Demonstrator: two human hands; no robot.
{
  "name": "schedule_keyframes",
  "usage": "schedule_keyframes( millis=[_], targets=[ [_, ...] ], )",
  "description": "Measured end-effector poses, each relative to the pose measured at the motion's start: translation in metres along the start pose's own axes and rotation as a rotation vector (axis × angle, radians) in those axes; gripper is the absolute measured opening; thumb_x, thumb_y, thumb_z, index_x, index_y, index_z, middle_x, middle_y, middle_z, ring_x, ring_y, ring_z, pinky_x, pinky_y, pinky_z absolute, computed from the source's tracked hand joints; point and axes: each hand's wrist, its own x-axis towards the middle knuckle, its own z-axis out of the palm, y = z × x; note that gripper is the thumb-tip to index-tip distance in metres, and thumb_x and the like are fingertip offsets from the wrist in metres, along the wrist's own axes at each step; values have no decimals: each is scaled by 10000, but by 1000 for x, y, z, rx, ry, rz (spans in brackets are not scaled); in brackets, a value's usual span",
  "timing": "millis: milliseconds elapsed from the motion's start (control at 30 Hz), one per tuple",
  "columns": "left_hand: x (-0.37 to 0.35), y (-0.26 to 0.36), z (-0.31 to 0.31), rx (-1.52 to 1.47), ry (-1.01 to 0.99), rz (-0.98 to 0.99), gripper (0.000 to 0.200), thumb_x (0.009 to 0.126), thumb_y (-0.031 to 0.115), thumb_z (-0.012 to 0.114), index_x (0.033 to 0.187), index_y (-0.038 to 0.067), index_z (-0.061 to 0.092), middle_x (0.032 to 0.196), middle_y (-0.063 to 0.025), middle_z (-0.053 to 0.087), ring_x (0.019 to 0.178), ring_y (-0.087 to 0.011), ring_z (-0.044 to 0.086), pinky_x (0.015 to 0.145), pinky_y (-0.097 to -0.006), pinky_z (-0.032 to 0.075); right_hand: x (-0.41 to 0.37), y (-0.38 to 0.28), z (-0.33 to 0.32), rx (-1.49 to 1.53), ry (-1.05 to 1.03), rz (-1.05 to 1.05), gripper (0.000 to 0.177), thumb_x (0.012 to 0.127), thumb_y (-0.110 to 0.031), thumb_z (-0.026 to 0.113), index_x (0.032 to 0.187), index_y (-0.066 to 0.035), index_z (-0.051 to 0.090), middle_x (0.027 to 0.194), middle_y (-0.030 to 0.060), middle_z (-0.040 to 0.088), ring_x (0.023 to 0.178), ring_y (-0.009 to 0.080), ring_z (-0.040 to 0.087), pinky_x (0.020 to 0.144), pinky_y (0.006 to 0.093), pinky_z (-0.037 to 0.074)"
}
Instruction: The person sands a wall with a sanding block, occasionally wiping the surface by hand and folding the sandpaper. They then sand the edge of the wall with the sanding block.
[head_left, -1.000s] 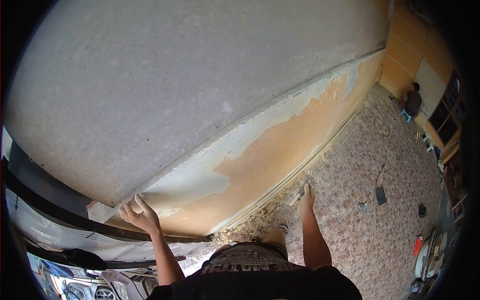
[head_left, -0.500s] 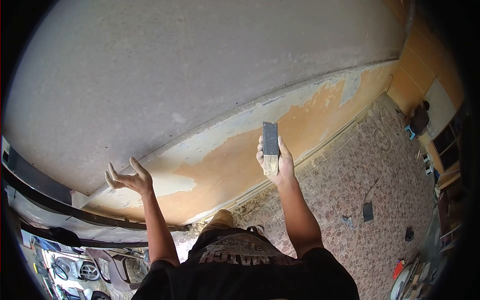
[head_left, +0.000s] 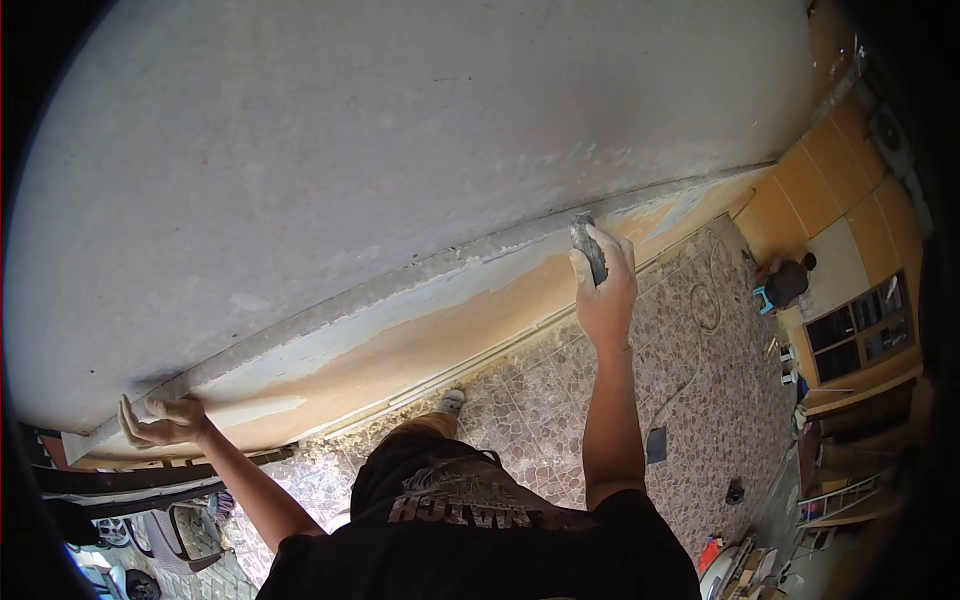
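My right hand (head_left: 610,285) grips a dark grey sanding block (head_left: 587,248), its fingers wrapped along the sides. The block is turned edge-on and overlaps the lower edge of the big grey surface (head_left: 380,150). Below that edge runs a wall band (head_left: 450,325) with peeling orange and white paint. At the left end of the same edge, my left hand (head_left: 162,422) is open, its dusty fingers apart and slightly curled, holding nothing.
Beneath me lies a stone-patterned tile floor (head_left: 530,430) with a hose (head_left: 703,310) and a dark flat piece (head_left: 656,445) on it. A person (head_left: 790,280) crouches by the far orange wall. Parked motorbikes and a chair (head_left: 175,540) stand at lower left.
My right hand has turned the sanding block from face-on to edge-on and moved right and up toward the wall edge. My left hand has moved left and down. The view has shifted.
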Motion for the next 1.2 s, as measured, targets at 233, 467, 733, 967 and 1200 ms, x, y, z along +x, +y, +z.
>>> schedule_keyframes(
  millis=[233,467,733,967,1200],
  targets=[
    [-25,52,6,-8,49,-349,651,1047,625,527,1078,-3,694,1024,-100,637,1020,-259,557,991,-445,438,42,35,2,-321,-197,-133,358,937,-159,748,1275,-48,705,1291,138,653,1152,374,628,999,459,523],
    [-36,307,6,-762,-459,120,141,960,187,740,917,65,683,832,-81,675,838,-226,631,760,-364,465,30,-9,11,-399,-297,-245,333,954,-186,736,1259,-54,724,1263,113,660,1020,315,648,902,401,563],
    [-34,305,9,-611,-658,42,126,878,57,831,904,69,709,796,-16,726,649,-189,614,643,-343,438,53,38,-5,-568,-325,-255,352,971,-240,737,1278,-68,733,1231,74,686,1019,225,658,887,345,576],
    [-35,306,10,-579,-634,18,136,862,42,838,904,75,712,783,-20,713,640,-205,599,632,-347,425,60,60,-15,-625,-359,-169,337,1005,-273,696,1295,-105,731,1254,50,667,1020,231,659,884,347,579],
    [-37,313,11,-511,-599,62,131,880,82,834,866,87,703,764,-18,701,641,-211,602,630,-355,420,41,33,-3,-456,-383,-334,386,977,-226,725,1331,-73,709,1312,89,658,1057,239,648,921,374,563]
  ],
)
